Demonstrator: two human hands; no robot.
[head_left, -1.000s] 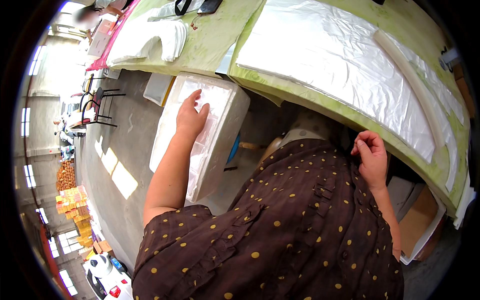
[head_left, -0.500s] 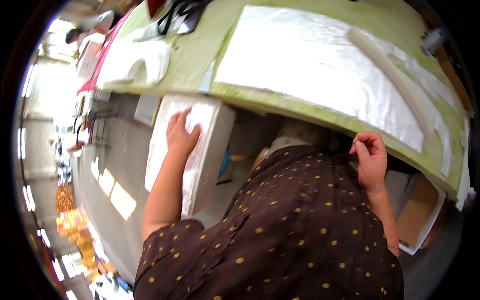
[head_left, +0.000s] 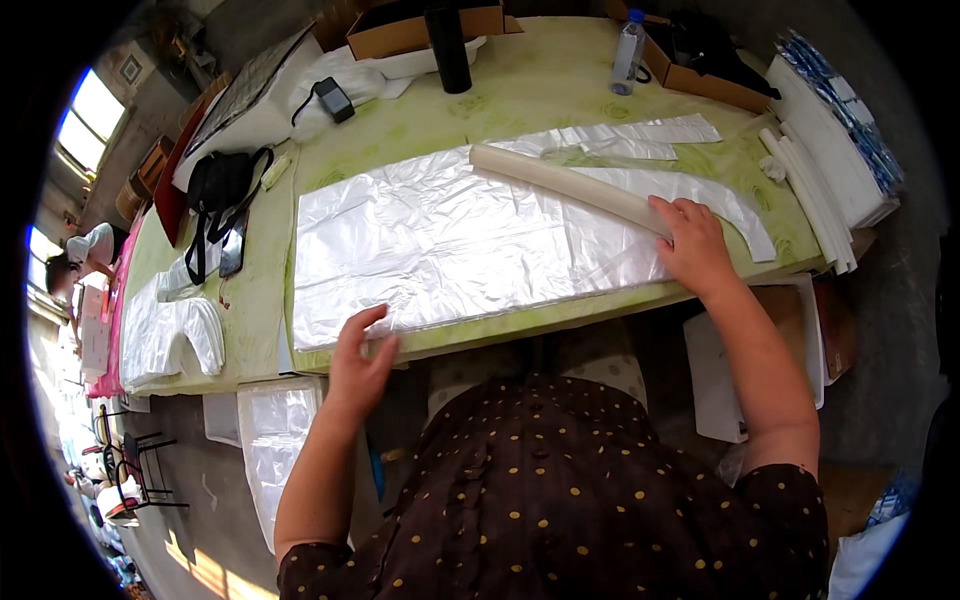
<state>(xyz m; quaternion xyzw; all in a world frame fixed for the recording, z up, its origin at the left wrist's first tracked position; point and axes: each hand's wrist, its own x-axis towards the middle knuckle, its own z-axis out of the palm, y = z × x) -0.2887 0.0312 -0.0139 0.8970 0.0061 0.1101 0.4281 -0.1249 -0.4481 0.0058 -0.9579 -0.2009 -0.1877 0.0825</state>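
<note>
A large stack of clear plastic sheets point(head_left: 450, 240) lies flat on the green table point(head_left: 260, 290). A long white roll point(head_left: 570, 185) lies across its far right part. My left hand point(head_left: 360, 365) hovers at the near left corner of the stack, fingers spread, holding nothing. My right hand point(head_left: 690, 245) rests palm down on the right end of the stack, its fingers touching the near end of the roll. A cut plastic strip point(head_left: 640, 140) lies beyond the roll.
Black bag point(head_left: 215, 185), phone point(head_left: 233, 255) and cardboard box point(head_left: 420, 25) sit at the table's left and far side, with a dark cylinder point(head_left: 448, 35), a water bottle point(head_left: 627, 50) and white sheet stacks point(head_left: 835, 150). A box of plastic point(head_left: 275, 450) stands below left. Another person point(head_left: 85, 255) sits far left.
The view has swung up from under the table onto its top. My left hand left the low box and rose to the stack's corner. My right hand moved onto the stack by the roll.
</note>
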